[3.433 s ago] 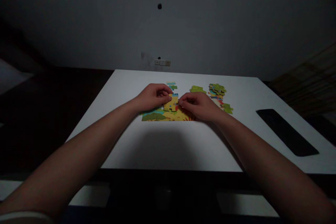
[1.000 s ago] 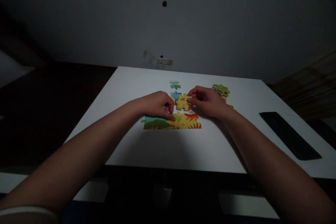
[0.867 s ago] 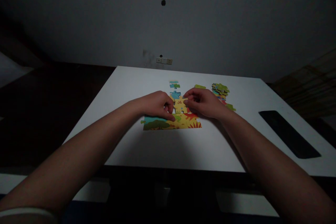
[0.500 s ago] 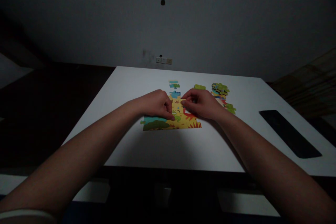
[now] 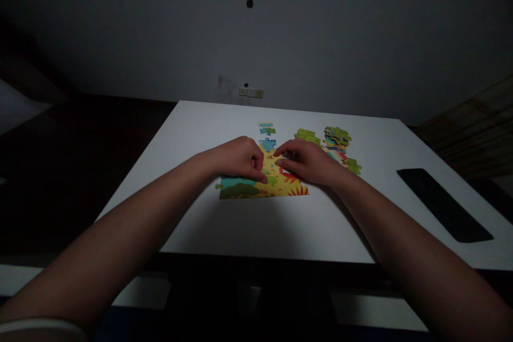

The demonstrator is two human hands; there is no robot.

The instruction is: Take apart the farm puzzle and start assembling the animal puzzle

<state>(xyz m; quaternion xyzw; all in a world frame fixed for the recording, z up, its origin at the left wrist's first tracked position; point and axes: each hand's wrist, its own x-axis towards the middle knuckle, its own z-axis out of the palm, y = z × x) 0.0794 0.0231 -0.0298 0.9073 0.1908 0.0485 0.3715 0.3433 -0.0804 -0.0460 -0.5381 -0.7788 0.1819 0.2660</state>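
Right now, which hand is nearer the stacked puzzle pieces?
Right. The right hand is left of the stacked puzzle pieces, closer to the wearer; the left hand is farther left, at the joined puzzle section.

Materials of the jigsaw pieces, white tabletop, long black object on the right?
Jigsaw pieces: probably printed cardboard; thin, flat, interlocking cut edges, colourful faces.
White tabletop: smooth, perhaps laminate or painted board; even, no visible grain.
Long black object: flat, looks matte; rubber, fabric or plastic, too dark to tell.
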